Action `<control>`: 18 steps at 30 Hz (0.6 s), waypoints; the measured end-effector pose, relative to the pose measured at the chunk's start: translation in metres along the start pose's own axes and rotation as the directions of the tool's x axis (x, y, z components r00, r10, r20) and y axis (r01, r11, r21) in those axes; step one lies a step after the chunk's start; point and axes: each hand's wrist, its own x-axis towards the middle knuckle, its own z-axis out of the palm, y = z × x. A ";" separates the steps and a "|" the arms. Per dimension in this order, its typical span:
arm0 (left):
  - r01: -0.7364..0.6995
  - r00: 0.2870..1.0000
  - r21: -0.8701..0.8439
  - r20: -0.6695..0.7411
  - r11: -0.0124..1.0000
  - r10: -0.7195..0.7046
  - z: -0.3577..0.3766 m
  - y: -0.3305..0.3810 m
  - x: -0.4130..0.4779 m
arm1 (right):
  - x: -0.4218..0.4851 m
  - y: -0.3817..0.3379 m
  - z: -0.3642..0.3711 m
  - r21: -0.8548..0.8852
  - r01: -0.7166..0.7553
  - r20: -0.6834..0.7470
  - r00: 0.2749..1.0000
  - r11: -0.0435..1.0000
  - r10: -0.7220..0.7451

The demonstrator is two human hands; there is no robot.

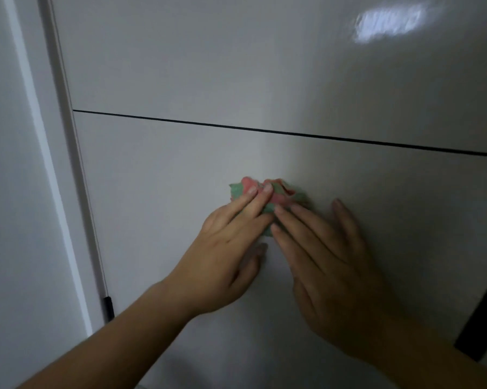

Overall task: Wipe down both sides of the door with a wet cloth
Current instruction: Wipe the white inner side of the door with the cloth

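Observation:
A glossy white door (264, 80) fills most of the view, crossed by a thin dark horizontal groove (264, 130). A bunched pink and green cloth (284, 192) lies against the door below the groove. My left hand (231, 248) presses on the cloth's left part with straight fingers. My right hand (323, 259) lies flat on the door with its fingertips on the cloth's lower right edge. Most of the cloth is hidden under the fingers.
The white door frame (26, 164) runs down the left side. A dark hinge (108, 307) sits at the door's left edge, low down. A dark strip (481, 327) shows at the lower right.

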 end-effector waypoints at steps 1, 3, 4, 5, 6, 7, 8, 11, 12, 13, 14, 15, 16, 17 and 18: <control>-0.043 0.999 -0.004 -0.012 0.999 0.043 -0.003 -0.007 0.000 | 0.002 -0.005 0.003 -0.054 -0.004 0.026 1.000 0.999 0.006; -0.095 0.995 0.022 -0.040 0.995 0.095 -0.006 -0.019 -0.002 | 0.006 -0.016 0.008 -0.139 -0.064 0.063 0.995 0.988 0.074; -0.096 0.994 0.047 -0.055 0.994 0.098 -0.007 -0.025 -0.002 | 0.009 -0.023 0.010 -0.163 -0.108 0.061 0.991 0.981 0.120; -0.091 0.993 0.076 -0.068 0.993 0.096 -0.008 -0.032 -0.002 | 0.012 -0.030 0.013 -0.183 -0.151 0.050 0.985 0.972 0.162; -0.092 0.992 0.099 -0.079 0.991 0.100 -0.009 -0.040 -0.001 | 0.015 -0.037 0.015 -0.200 -0.188 0.035 0.979 0.962 0.199; -0.103 0.990 0.111 -0.086 0.988 0.113 -0.011 -0.048 0.001 | 0.020 -0.044 0.019 -0.207 -0.220 0.019 0.973 0.953 0.229; -0.125 0.987 0.114 -0.090 0.985 0.136 -0.013 -0.057 0.003 | 0.025 -0.049 0.023 -0.204 -0.248 0.011 0.967 0.947 0.255; -0.205 0.972 0.118 -0.094 0.972 0.216 -0.012 -0.077 0.008 | 0.035 -0.064 0.038 -0.192 -0.321 0.031 0.942 0.927 0.333; -0.225 0.966 0.105 -0.104 0.969 0.236 -0.011 -0.081 0.008 | 0.036 -0.069 0.043 -0.191 -0.336 0.043 0.936 0.922 0.350; -0.245 0.960 0.081 -0.120 0.966 0.254 -0.010 -0.086 0.009 | 0.037 -0.072 0.047 -0.197 -0.341 0.054 0.932 0.919 0.357; -0.263 0.953 0.059 -0.137 0.963 0.269 -0.009 -0.089 0.009 | 0.038 -0.075 0.051 -0.211 -0.341 0.069 0.930 0.916 0.362; -0.277 0.947 0.046 -0.154 0.960 0.281 -0.008 -0.093 0.010 | 0.040 -0.077 0.054 -0.233 -0.342 0.086 0.925 0.910 0.370; -0.283 0.944 0.047 -0.164 0.958 0.287 -0.008 -0.095 0.011 | 0.042 -0.078 0.056 -0.261 -0.353 0.097 0.916 0.899 0.388; -0.281 0.943 0.059 -0.166 0.958 0.287 -0.007 -0.095 0.012 | 0.043 -0.077 0.058 -0.291 -0.376 0.095 0.904 0.880 0.418; -0.275 0.946 0.076 -0.157 0.958 0.284 -0.007 -0.093 0.013 | 0.043 -0.074 0.058 -0.326 -0.414 0.076 0.885 0.850 0.460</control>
